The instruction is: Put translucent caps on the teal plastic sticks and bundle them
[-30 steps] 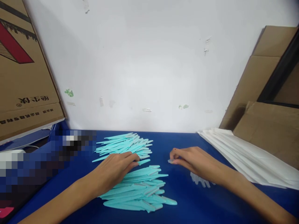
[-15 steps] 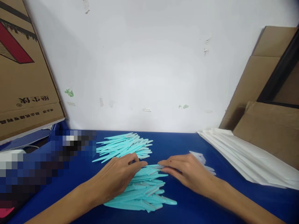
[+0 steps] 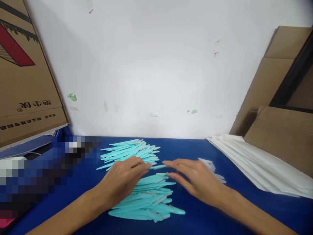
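Note:
A slim turquoise eyebrow razor point(image 3: 157, 167) lies level between my two hands. My left hand point(image 3: 128, 178) pinches its left end with thumb and fingers. My right hand point(image 3: 193, 174) is at its other end, the fingertips at the razor's tip and the thumb apart below, so that hand is open. Beneath and in front of my hands spreads a near pile of turquoise razors point(image 3: 149, 202), partly covered by my left hand. Beyond my left hand is a second pile of razors point(image 3: 132, 151). Small translucent covers point(image 3: 209, 164) lie behind my right hand, partly hidden by it.
The blue table point(image 3: 188, 150) meets a white wall point(image 3: 156, 65). White folded sheets point(image 3: 254, 169) lie on the right, before leaning cardboard point(image 3: 281, 140). A printed carton point(image 3: 29, 85) stands at the left, above a blurred-out area.
The razor between my hands has risen and moved slightly away from the near pile. My right thumb has parted from its fingers, which were pinching the razor's right end.

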The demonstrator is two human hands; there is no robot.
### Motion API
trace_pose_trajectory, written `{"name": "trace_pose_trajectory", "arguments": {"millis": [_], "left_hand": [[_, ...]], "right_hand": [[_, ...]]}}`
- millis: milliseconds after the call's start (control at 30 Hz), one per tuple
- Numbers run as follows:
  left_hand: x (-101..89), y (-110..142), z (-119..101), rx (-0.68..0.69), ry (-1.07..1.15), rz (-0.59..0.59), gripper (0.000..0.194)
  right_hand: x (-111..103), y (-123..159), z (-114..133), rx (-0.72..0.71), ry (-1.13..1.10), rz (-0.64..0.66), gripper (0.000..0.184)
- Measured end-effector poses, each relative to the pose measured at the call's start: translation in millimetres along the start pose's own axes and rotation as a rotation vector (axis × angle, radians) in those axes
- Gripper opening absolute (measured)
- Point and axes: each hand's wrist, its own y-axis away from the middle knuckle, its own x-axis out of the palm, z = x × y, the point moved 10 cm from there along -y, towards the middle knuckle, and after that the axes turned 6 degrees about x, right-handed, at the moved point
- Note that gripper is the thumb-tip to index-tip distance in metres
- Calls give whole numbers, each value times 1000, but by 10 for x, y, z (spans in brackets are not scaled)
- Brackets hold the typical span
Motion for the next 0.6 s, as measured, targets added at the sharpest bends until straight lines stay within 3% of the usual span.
{"name": "trace_pose_trajectory", "arguments": {"millis": [133, 267, 600], "left_hand": [[-2, 103, 481, -234, -155, 82, 34], [14, 179, 750, -323, -203, 166, 39], [109, 190, 727, -299, -136, 186, 38]], "right_hand": [[-136, -40, -211, 48, 67, -55, 29], [-201, -51, -351, 79, 93, -75, 25], [-129, -52, -381, 89, 146, -6, 26]]}}
